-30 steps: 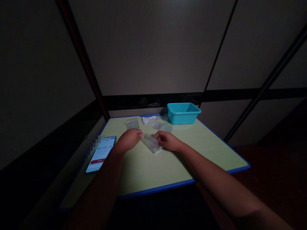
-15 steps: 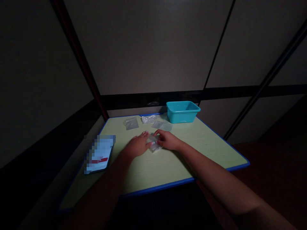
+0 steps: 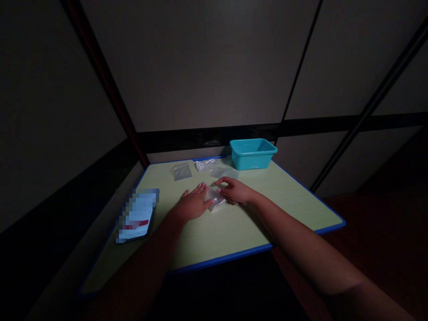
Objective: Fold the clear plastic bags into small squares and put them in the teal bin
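Note:
A small clear plastic bag (image 3: 216, 201) lies on the pale table (image 3: 207, 240) between my hands. My left hand (image 3: 194, 203) rests on its left side with the fingers spread and the thumb over the bag. From the right, my right hand (image 3: 236, 191) reaches over the bag's right edge, its index finger and thumb curved around that edge. The bag is slightly raised and creased there. Beyond my hands lie more flat clear bags (image 3: 224, 173), with another pair (image 3: 182, 171) further left.
A turquoise plastic basket (image 3: 252, 160) stands at the back right of the table. Beside it is a crinkled clear packet (image 3: 205, 165). A phone with a lit, blurred screen (image 3: 138, 216) lies at the left edge. A panelled wall (image 3: 207, 67) rises behind.
The fingers of my right hand have shifted along the bag's right side, and the bag looks more creased and lifted. My left hand stays nearly in place. The view has tilted slightly.

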`<state>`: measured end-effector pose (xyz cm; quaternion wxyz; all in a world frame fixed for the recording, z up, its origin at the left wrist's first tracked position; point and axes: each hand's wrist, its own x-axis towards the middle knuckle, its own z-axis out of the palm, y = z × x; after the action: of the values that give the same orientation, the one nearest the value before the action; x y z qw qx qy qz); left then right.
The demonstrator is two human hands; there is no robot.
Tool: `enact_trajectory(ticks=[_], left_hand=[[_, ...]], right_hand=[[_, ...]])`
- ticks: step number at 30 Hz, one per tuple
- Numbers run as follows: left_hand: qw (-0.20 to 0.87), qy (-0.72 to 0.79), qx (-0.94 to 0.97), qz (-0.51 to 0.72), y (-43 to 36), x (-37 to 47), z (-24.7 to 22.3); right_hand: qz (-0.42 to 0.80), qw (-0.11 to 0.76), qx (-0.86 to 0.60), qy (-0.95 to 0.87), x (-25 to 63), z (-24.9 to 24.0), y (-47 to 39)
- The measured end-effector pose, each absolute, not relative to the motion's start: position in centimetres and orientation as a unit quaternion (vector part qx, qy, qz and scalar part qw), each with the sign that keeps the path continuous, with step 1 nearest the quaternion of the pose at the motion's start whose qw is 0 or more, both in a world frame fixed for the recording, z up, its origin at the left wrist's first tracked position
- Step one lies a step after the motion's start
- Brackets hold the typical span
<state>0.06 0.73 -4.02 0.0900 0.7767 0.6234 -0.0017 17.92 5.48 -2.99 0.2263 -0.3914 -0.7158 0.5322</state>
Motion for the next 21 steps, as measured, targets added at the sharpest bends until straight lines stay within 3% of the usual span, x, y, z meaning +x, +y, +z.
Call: enact_trajectory(ticks=[9, 21], left_hand=[[0.096, 0.631, 0.770, -0.010, 0.24, 0.58, -3.38], [0.088, 0.628, 0.773, -0.020, 0.34, 0.46, -3.83]], right_hand=[[0.720, 0.137, -0.337, -0.591, 18.59, -2.65, 5.49], [0.698, 0.135, -0.387, -0.587, 18.35, -2.37, 5.29]])
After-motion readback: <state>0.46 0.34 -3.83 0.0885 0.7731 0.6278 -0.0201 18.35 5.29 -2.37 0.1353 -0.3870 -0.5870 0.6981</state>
